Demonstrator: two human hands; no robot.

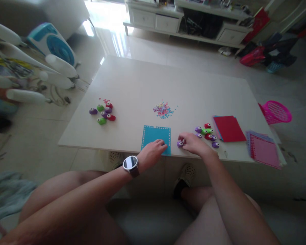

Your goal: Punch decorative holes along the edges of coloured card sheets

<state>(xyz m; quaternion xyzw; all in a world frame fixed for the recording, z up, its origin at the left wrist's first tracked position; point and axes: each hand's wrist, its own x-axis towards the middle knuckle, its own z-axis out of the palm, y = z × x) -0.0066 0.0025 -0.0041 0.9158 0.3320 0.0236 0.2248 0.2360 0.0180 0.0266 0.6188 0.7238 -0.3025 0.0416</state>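
A blue sheet of paper (153, 134) lies at the table's near edge, with small punched holes along its left, top and right borders. My left hand (154, 151), with a watch on the wrist, rests on its lower right part, fingers lying on the paper. Just right of the sheet, my right hand (190, 143) has its fingers closed around a small purple craft punch (180, 144) with a white, eye-like button. Several similar red, green and purple punches (206, 131) stand beyond that hand. Beyond the sheet is a pile of coloured paper bits (163, 109).
More craft punches (104, 114) are grouped at the table's left, beside a few red bits. A stack of coloured paper (229, 129) and punched pink and purple sheets (265, 149) lie at the right. A pink basket (279, 111) stands past the right edge.
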